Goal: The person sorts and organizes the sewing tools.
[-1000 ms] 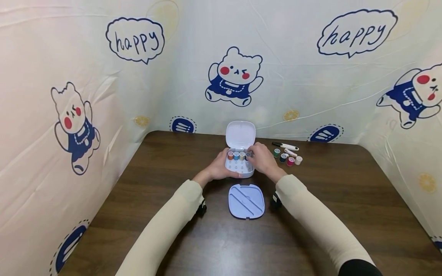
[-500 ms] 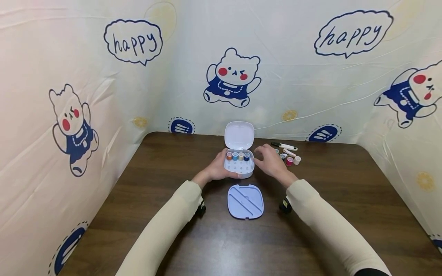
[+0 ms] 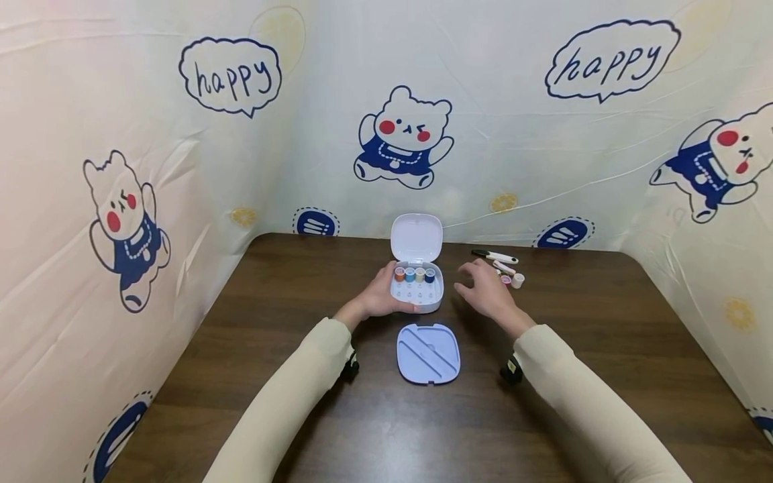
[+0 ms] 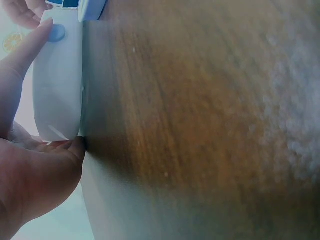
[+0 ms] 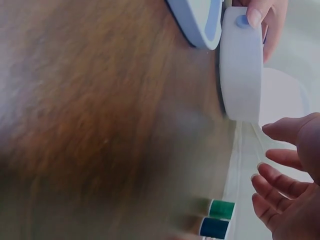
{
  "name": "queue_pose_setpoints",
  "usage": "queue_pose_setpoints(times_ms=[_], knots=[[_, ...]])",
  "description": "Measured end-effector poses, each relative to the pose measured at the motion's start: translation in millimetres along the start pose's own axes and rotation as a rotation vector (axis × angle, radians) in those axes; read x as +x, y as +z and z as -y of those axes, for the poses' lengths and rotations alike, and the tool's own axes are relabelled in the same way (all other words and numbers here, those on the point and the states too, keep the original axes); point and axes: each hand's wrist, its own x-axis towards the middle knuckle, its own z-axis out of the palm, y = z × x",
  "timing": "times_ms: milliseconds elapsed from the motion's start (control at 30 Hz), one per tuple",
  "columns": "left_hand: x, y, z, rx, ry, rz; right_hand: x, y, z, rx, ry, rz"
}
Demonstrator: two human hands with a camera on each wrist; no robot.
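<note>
A white sewing box stands with its lid raised, and an orange spool, a light blue, a cream and a dark blue spool sit in its back row of pegs. My left hand grips the box at its left side, the thumb along the front by the blue button. Right of the box, my right hand hovers with loosely bent fingers, holding nothing. Beneath and beyond it lie loose thread spools: a green one, a dark blue one, a magenta one and a white one.
A lavender tray with a diagonal ridge lies flat in front of the box. Behind the loose spools rest a slim black-and-white tool and a small white stick. A printed cloth hangs behind the wooden table.
My right hand has let go of the dark blue spool on its peg and moved right, towards the loose spools. The left hand keeps its hold on the box.
</note>
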Motion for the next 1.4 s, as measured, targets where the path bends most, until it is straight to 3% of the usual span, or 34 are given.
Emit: queue_pose_setpoints(times_ms=[200, 400, 800, 1133, 1400], knots=[[-1.5, 0.3, -0.2, 0.000, -0.021, 0.005, -7.3, -0.4, -9.5, -0.015, 0.008, -0.016], [-0.6, 0.2, 0.4, 0.008, -0.027, 0.011, -15.3, -4.4, -16.7, -0.025, 0.071, -0.058], [0.1, -2.2, -0.1, 0.001, -0.001, -0.004, -28.2, -11.0, -35.3, 0.042, 0.308, -0.217], [0.6, -2.3, -0.5, -0.001, -0.017, 0.007, -26.2, -10.6, -52.3, 0.044, 0.348, -0.207], [0.5, -0.9, 0.4, -0.003, -0.030, 0.006, -23.7, -10.0, -57.7, 0.030, 0.330, -0.228]])
